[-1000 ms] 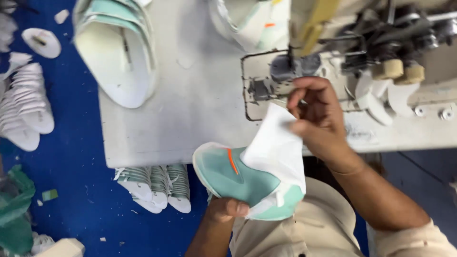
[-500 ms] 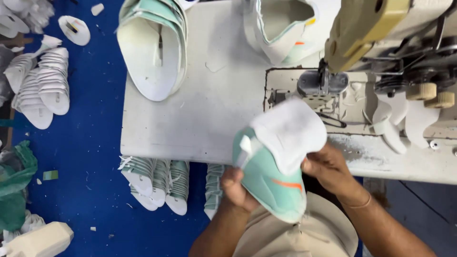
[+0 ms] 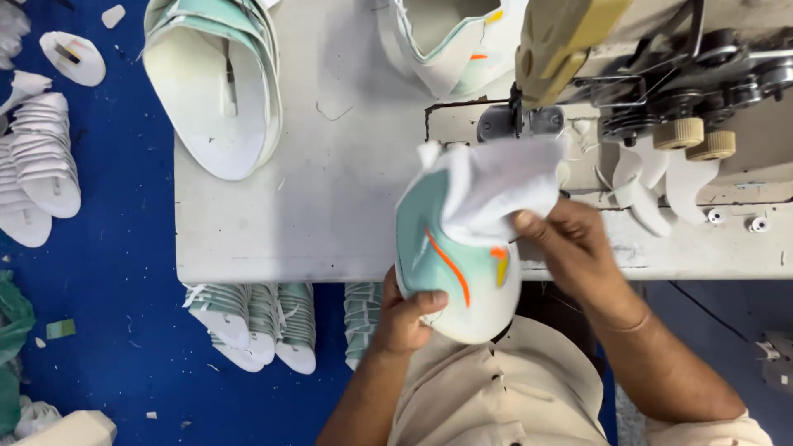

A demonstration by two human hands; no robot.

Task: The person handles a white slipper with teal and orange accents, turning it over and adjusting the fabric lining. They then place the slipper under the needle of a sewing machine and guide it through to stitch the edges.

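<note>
Head view: one shoe top [image 3: 450, 264] is up in front of the sewing machine [image 3: 570, 49].
Left hand [image 3: 405, 318]: holds its bottom edge.
Right hand [image 3: 570, 248]: pinches its white lining [image 3: 504, 186].
Done: stacks on the desk [image 3: 330, 206] and the floor [image 3: 116, 330].
Left: this one looks not sewn yet.

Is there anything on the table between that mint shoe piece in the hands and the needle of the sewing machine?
Nothing visible does. The shoe upper, held by the left hand and right hand, sits just below the needle area, with only bare table beside it.
</note>
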